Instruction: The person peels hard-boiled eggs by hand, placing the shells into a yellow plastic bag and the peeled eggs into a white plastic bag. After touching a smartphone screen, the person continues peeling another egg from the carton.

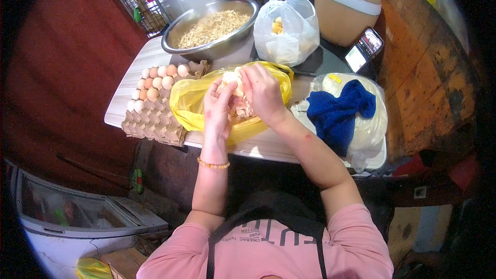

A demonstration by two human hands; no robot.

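Over the yellow plastic bag (188,98) both hands meet around a pale egg (232,77) with ragged, shell-like bits on it. My left hand (218,104) has its thumb and fingers closed on the egg from the left. My right hand (264,92) pinches at the egg's right side, its fingertips partly hidden. Inside the open bag, below the fingers, lie pinkish-brown shell fragments (244,109). Left of the bag sits a cardboard egg tray (155,121), with several white and brown eggs (153,94) in its far part and bare cups nearer me.
Behind the bag stand a steel bowl (173,41) of shredded tan food, a knotted white bag (289,46) with yellowish pieces and a beige lidded container (341,20). A phone (371,41) leans at right. A blue cloth (338,113) lies on a filled plastic bag (377,124).
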